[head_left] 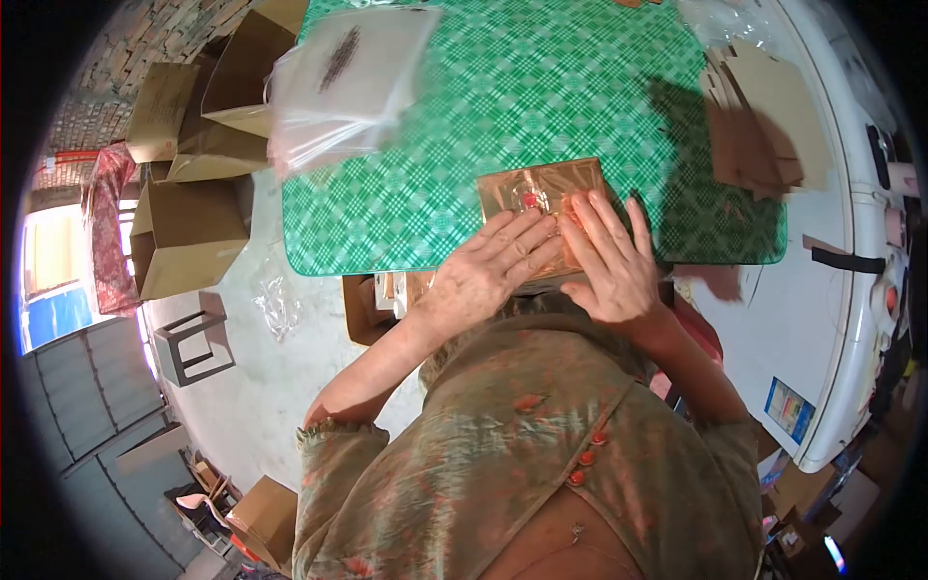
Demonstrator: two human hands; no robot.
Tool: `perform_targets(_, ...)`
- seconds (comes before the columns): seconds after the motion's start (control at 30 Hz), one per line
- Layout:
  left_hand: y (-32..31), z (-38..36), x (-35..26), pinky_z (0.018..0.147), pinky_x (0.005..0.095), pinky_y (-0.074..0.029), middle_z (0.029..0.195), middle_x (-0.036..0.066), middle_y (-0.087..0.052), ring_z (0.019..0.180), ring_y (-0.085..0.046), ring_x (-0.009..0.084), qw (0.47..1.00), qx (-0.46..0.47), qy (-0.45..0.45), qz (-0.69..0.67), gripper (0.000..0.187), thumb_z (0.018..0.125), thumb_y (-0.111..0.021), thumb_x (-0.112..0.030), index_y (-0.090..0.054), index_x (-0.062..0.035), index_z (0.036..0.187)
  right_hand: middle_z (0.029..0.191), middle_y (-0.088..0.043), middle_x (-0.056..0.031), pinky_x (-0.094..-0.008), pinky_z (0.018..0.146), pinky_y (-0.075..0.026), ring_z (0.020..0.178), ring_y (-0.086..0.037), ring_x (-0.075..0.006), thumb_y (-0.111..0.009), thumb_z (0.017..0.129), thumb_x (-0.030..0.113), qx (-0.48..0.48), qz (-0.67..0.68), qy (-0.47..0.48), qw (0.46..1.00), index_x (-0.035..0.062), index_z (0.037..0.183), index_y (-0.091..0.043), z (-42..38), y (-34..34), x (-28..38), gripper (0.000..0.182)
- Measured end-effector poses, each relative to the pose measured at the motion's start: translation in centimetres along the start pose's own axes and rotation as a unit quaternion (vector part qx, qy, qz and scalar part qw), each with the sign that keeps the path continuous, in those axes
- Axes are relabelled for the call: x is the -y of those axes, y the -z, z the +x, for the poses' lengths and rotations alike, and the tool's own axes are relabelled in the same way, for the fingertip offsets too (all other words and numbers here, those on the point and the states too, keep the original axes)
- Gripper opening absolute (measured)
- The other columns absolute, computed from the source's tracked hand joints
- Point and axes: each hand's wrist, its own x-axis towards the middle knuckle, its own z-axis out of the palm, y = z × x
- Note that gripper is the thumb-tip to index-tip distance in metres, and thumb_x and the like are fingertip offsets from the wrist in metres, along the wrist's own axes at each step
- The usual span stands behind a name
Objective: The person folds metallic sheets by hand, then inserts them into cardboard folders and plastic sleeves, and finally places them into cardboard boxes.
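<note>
A flat brown package in shiny clear wrap (503,188) lies at the near edge of the table, with a small red mark near its middle. My left hand (488,266) rests flat on its left part, fingers stretched out. On its right part lies my right hand (614,261), palm down with fingers slightly spread. Neither hand grips anything. Together they hide much of the package's near half.
The table has a green checked cover (561,87). A stack of clear plastic bags (348,77) lies at its far left, and brown cardboard pieces (764,126) at the right. Open cardboard boxes (198,227) stand left of the table; a grey frame stool (193,343) is on the floor.
</note>
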Motion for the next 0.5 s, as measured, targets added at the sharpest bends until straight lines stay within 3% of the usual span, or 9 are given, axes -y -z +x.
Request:
perform_targets(0.07,0.0,0.0,0.1,0.123,0.0451,-0.038,0.157,0.011,-0.051,0.147,-0.047,0.0271,1.000,-0.003,-0.003,-0.005,0.063,0.087,-0.063,-0.012,-0.056,-0.0084,0.149,0.164,-0.037,-0.0154,-0.0596,0.127,-0.013,0.155,-0.029,-0.0309,-0.068,0.086,0.054,0.028,0.011,-0.015,0.999,0.0050,0.156,-0.044,1.1,0.1,-0.1,0.089)
perform_targets(0.2,-0.2,0.0,0.2,0.123,0.0457,-0.038,0.157,0.012,-0.051,0.147,-0.047,0.0280,1.000,-0.012,-0.005,-0.012,0.057,0.086,-0.064,-0.010,-0.060,-0.0064,0.143,0.166,-0.033,-0.0164,-0.0595,0.127,-0.007,0.157,-0.025,-0.0316,-0.055,0.095,0.063,0.051,-0.033,-0.040,0.997,0.0033,0.160,-0.036,3.0,-0.6,-1.1,0.090)
perform_targets(0.33,0.1,0.2,0.3,0.121,0.0455,-0.040,0.155,0.012,-0.053,0.145,-0.049,0.0285,1.000,-0.017,-0.012,-0.012,0.055,0.084,-0.064,-0.009,-0.063,-0.0044,0.139,0.169,-0.029,-0.0143,-0.0590,0.128,-0.004,0.159,-0.019,-0.0284,-0.056,0.095,0.063,0.077,-0.035,-0.059,0.995,0.0003,0.160,-0.033,3.0,-0.8,-2.1,0.093)
perform_targets(0.43,0.1,0.3,0.1,0.122,0.0445,-0.039,0.155,0.011,-0.053,0.145,-0.048,0.0279,1.000,-0.001,-0.009,-0.006,0.058,0.084,-0.063,-0.008,-0.062,-0.0055,0.141,0.169,-0.028,-0.0147,-0.0579,0.128,-0.003,0.159,-0.020,-0.0284,-0.049,0.099,0.059,0.085,-0.037,-0.060,0.994,0.0000,0.160,-0.034,3.1,-0.5,-2.2,0.086)
perform_targets(0.5,0.5,0.4,-0.2,0.124,0.0444,-0.036,0.158,0.011,-0.051,0.148,-0.046,0.0279,1.000,0.011,-0.001,-0.004,0.058,0.086,-0.062,-0.008,-0.060,-0.0071,0.144,0.166,-0.035,-0.0153,-0.0584,0.127,-0.005,0.157,-0.026,-0.0293,-0.051,0.099,0.059,0.049,-0.052,-0.055,0.996,-0.0009,0.156,-0.039,3.1,-0.5,-3.1,0.084)
